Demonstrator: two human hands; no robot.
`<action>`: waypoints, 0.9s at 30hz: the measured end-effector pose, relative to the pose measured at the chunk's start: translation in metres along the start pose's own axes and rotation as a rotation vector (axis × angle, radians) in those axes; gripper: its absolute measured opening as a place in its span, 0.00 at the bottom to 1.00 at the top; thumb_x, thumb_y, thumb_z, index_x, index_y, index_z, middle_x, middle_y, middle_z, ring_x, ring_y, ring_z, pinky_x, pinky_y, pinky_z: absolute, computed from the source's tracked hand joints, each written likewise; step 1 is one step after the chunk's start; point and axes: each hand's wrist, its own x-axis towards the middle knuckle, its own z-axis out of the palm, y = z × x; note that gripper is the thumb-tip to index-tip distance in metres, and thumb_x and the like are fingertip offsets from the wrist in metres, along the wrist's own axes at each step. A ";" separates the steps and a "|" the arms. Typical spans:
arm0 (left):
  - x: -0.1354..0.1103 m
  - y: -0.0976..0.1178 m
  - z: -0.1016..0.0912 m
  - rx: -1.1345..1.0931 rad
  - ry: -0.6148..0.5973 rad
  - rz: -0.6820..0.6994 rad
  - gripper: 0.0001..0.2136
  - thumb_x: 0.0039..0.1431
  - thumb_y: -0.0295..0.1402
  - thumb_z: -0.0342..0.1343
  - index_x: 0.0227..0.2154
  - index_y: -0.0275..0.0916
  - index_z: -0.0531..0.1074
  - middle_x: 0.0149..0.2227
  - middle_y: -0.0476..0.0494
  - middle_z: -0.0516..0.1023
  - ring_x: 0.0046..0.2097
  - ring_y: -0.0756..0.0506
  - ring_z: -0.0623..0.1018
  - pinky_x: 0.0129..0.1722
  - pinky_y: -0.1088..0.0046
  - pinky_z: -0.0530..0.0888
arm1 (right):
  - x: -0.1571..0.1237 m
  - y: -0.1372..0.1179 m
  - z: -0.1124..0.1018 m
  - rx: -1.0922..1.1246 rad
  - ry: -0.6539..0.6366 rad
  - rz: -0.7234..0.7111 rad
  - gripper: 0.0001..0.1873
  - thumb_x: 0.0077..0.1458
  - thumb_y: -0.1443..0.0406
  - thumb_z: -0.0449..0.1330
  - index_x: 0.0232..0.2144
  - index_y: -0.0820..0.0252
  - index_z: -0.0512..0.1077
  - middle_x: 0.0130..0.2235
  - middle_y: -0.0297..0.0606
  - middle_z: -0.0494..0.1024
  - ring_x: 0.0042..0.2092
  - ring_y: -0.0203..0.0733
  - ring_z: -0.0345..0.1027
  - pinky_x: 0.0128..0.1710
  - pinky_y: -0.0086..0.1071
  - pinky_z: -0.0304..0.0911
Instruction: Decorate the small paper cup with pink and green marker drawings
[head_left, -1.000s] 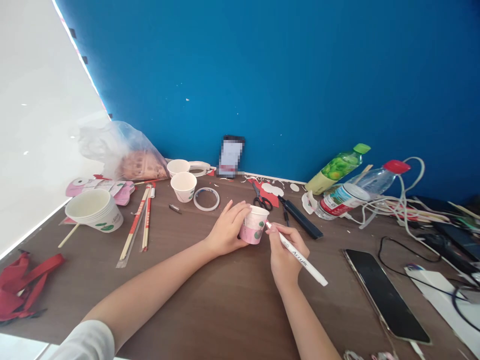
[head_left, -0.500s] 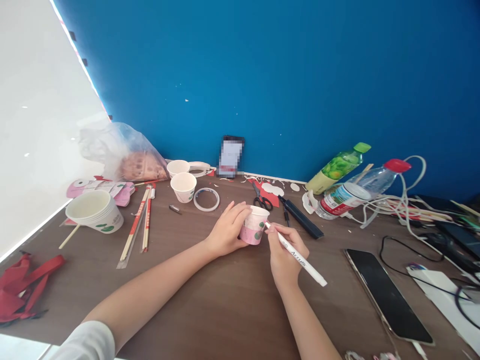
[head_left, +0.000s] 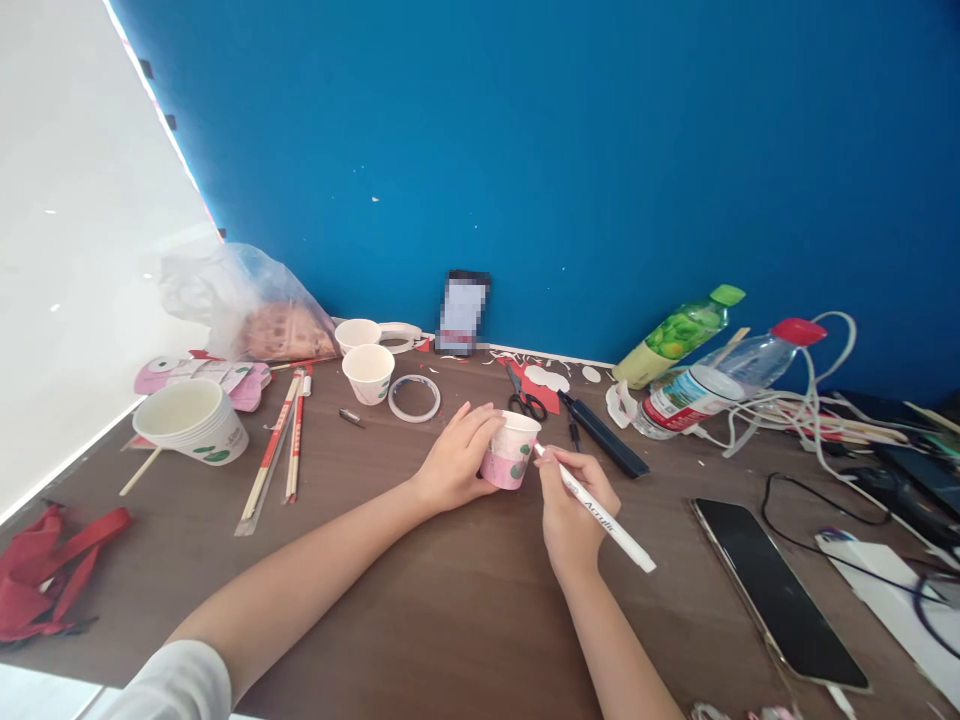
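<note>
A paper cup (head_left: 510,460), pink on its lower part with green leaf prints, stands upright near the middle of the table. Wrapped round its left side is my left hand (head_left: 459,455), thumb low and fingers near the rim. My right hand (head_left: 576,510) grips a white acrylic marker (head_left: 607,525) like a pen, its tip pointing at the cup's right side; whether the tip touches I cannot tell. Just behind the cup lie black scissors (head_left: 525,395) on red paper (head_left: 546,392).
Two white cups (head_left: 369,375) and a tape roll (head_left: 414,398) stand left of centre. Further left are stacked cups (head_left: 187,425) and wrapped chopsticks (head_left: 271,450). Bottles (head_left: 694,395), cables and a phone (head_left: 776,590) occupy the right; another phone (head_left: 462,312) leans on the blue wall.
Almost nothing differs. The whole view has shifted very slightly; both hands keep their hold on the cup and the marker.
</note>
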 end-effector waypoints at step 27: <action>-0.001 -0.004 0.003 -0.047 -0.002 -0.024 0.39 0.47 0.36 0.66 0.59 0.35 0.53 0.58 0.29 0.69 0.64 0.33 0.65 0.64 0.45 0.60 | 0.006 0.014 -0.002 0.071 -0.050 0.031 0.07 0.45 0.62 0.66 0.25 0.60 0.74 0.29 0.38 0.81 0.33 0.45 0.77 0.35 0.37 0.70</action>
